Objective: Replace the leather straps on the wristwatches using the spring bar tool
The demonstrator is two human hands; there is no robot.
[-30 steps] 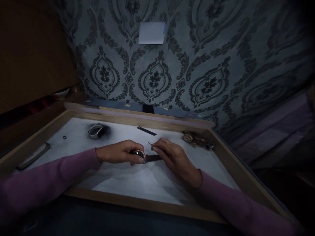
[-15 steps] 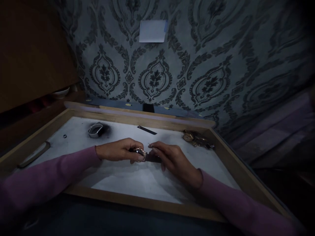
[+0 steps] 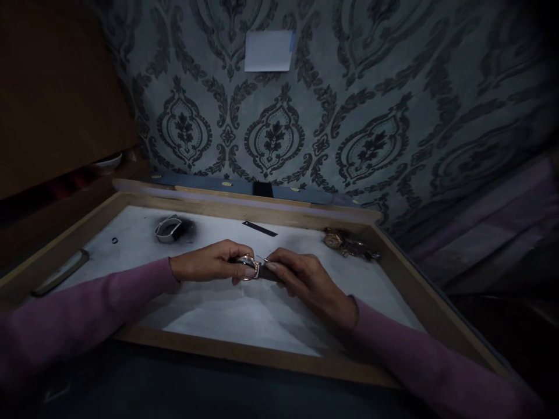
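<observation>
Over the middle of a wooden-rimmed tray, my left hand [image 3: 213, 262] pinches a wristwatch [image 3: 247, 266] with a rose-gold case, thumb on its face. A dark strap [image 3: 268, 273] runs from the case toward my right hand [image 3: 303, 276]. The right fingers are closed on a thin metal tool [image 3: 262, 259], its tip pointing at the place where strap and case meet. Whether the tip touches the watch I cannot tell. The strap's far end is hidden beneath the right fingers.
The white-bottomed tray [image 3: 279, 366] holds a light-banded watch [image 3: 168, 230], a small black ring [image 3: 114, 240], a curved strap [image 3: 61, 273], a flat black strip [image 3: 260, 228] and gold watches [image 3: 345, 241] in the far right corner. White paper [image 3: 269, 51] is on the patterned wall behind.
My left hand has tilted the watch, so more of its case shows. My right hand has come slightly closer, bringing the tool's tip nearer the case and covering more of the strap.
</observation>
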